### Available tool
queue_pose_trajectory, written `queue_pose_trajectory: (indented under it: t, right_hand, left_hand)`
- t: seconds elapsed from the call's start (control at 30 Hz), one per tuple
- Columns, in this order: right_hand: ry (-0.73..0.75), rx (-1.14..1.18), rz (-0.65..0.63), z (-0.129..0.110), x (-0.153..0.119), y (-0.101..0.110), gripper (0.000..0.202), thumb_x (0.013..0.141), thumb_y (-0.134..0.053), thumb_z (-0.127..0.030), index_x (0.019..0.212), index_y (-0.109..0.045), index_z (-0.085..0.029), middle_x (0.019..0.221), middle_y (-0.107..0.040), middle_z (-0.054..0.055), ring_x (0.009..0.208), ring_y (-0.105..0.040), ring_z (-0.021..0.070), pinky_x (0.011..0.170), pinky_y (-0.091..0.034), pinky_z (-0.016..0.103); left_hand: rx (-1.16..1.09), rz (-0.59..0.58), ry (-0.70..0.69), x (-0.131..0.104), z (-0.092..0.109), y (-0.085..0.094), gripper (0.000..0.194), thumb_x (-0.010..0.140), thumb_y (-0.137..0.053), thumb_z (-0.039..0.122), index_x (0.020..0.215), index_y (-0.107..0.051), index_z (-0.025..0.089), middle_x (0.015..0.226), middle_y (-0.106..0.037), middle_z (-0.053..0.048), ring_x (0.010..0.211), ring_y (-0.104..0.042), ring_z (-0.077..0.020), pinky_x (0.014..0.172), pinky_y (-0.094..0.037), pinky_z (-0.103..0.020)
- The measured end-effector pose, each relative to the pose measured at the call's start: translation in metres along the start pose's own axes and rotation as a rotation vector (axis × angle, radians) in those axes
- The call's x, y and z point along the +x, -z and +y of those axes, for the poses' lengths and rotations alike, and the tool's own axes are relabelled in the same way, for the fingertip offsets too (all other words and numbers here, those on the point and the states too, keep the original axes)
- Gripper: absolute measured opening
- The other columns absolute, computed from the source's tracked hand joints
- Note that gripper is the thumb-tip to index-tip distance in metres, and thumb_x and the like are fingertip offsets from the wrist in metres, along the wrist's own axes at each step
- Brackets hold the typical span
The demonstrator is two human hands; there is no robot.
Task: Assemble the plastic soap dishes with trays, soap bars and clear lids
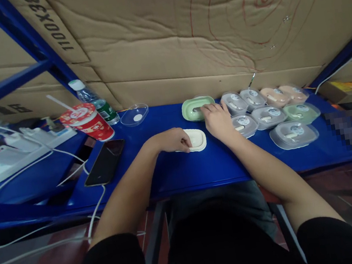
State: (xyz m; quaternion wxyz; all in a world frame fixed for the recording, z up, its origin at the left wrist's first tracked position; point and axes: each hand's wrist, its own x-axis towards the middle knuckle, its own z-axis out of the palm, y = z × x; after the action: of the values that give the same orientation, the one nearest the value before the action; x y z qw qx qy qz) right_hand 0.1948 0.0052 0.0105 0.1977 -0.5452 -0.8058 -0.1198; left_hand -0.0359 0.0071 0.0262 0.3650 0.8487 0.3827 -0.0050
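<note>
My left hand [180,140] has its fingers curled over the left end of a shallow cream dish [199,138] with a rounded rim, which lies on the blue table. Farther back, my right hand [217,118] reaches to the right side of a light green dish [188,111]. Its thumb and index finger are close together at this dish, while another finger sticks up apart. A small grey oval shows inside the green dish beside those fingertips; I cannot make out what it is. Left of the green dish lies a clear oval lid [130,117] with a white round spot.
Several lidded boxes [269,116] in grey, peach and green stand at right. At left are a red cup [93,124] with a straw, a water bottle [103,105], a phone [106,162] and a power strip [5,162] with cables. Cardboard [148,34] walls the back.
</note>
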Motion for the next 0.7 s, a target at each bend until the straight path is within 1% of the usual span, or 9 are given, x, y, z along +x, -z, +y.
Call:
queue_pose_trajectory:
  t: [0.07,0.17,0.23,0.33,0.43,0.53,0.6,0.63,0.7]
  right_hand:
    - [0.018,0.006,-0.003,-0.001,-0.002,0.001,0.045,0.104,-0.043,-0.015,0.141,-0.071,-0.015,0.145,-0.071,0.018,0.136,-0.059,0.0384,0.128,-0.022,0.070]
    - [0.049,0.007,-0.031,-0.002,-0.004,0.000,0.041,0.103,-0.048,-0.016,0.134,-0.074,-0.018,0.142,-0.072,0.017,0.136,-0.058,0.0390,0.128,-0.020,0.074]
    - [0.069,0.016,-0.047,-0.001,-0.005,-0.001,0.039,0.103,-0.050,-0.016,0.132,-0.076,-0.020,0.144,-0.071,0.016,0.137,-0.057,0.0381,0.129,-0.019,0.074]
    - [0.091,0.043,-0.059,-0.001,-0.007,0.000,0.039,0.102,-0.053,-0.017,0.134,-0.075,-0.020,0.147,-0.069,0.015,0.140,-0.055,0.0371,0.130,-0.019,0.072]
    - [0.118,0.067,-0.042,-0.003,-0.010,0.004,0.040,0.103,-0.054,-0.021,0.139,-0.072,-0.019,0.151,-0.066,0.015,0.145,-0.053,0.0374,0.131,-0.021,0.069]
    - [0.103,0.066,0.013,-0.003,-0.011,0.008,0.051,0.101,-0.058,-0.022,0.151,-0.062,-0.016,0.160,-0.059,0.018,0.150,-0.047,0.0400,0.130,-0.020,0.069]
    - [0.046,0.035,0.047,-0.002,-0.010,0.008,0.061,0.099,-0.061,-0.024,0.158,-0.053,-0.013,0.164,-0.054,0.021,0.153,-0.043,0.0440,0.129,-0.016,0.075]
    - [0.014,0.013,0.052,-0.002,-0.009,0.008,0.065,0.098,-0.062,-0.024,0.160,-0.049,-0.012,0.164,-0.053,0.023,0.153,-0.042,0.0460,0.127,-0.013,0.079]
    - [-0.036,-0.031,0.037,-0.001,-0.007,0.007,0.068,0.096,-0.063,-0.024,0.161,-0.047,-0.010,0.157,-0.058,0.026,0.150,-0.044,0.0481,0.125,-0.009,0.083]
  left_hand:
    - [0.001,0.074,-0.003,0.003,-0.002,0.000,0.021,0.076,-0.081,0.039,0.090,-0.085,0.024,0.078,-0.079,-0.003,0.073,-0.071,-0.0207,0.070,-0.051,-0.032]
    - [0.009,0.310,0.053,0.006,-0.004,0.001,0.032,0.081,-0.077,0.047,0.101,-0.084,0.022,0.085,-0.079,-0.004,0.077,-0.071,-0.0211,0.071,-0.050,-0.033]
    - [0.070,0.460,0.122,0.008,-0.006,0.003,0.030,0.085,-0.074,0.047,0.102,-0.083,0.024,0.088,-0.079,-0.003,0.080,-0.071,-0.0216,0.073,-0.050,-0.034]
    - [0.180,0.620,0.229,0.008,-0.010,0.007,0.029,0.089,-0.071,0.048,0.103,-0.082,0.025,0.093,-0.079,-0.003,0.086,-0.070,-0.0225,0.077,-0.050,-0.035]
    - [0.214,0.691,0.302,0.008,-0.018,0.010,0.033,0.092,-0.070,0.049,0.111,-0.080,0.023,0.101,-0.080,-0.006,0.093,-0.071,-0.0242,0.082,-0.052,-0.036]
    - [0.204,0.716,0.319,0.011,-0.026,0.010,0.041,0.094,-0.069,0.051,0.121,-0.077,0.021,0.113,-0.080,-0.009,0.104,-0.072,-0.0271,0.091,-0.053,-0.039]
    - [0.141,0.739,0.284,0.018,-0.030,0.007,0.045,0.097,-0.065,0.055,0.124,-0.076,0.020,0.119,-0.080,-0.010,0.109,-0.073,-0.0277,0.095,-0.054,-0.039]
    - [0.097,0.742,0.252,0.022,-0.031,0.005,0.045,0.098,-0.064,0.055,0.123,-0.076,0.020,0.120,-0.080,-0.010,0.111,-0.073,-0.0273,0.096,-0.054,-0.038]
    - [0.021,0.730,0.184,0.031,-0.032,0.001,0.040,0.097,-0.066,0.051,0.121,-0.077,0.021,0.117,-0.081,-0.009,0.108,-0.074,-0.0258,0.095,-0.055,-0.037]
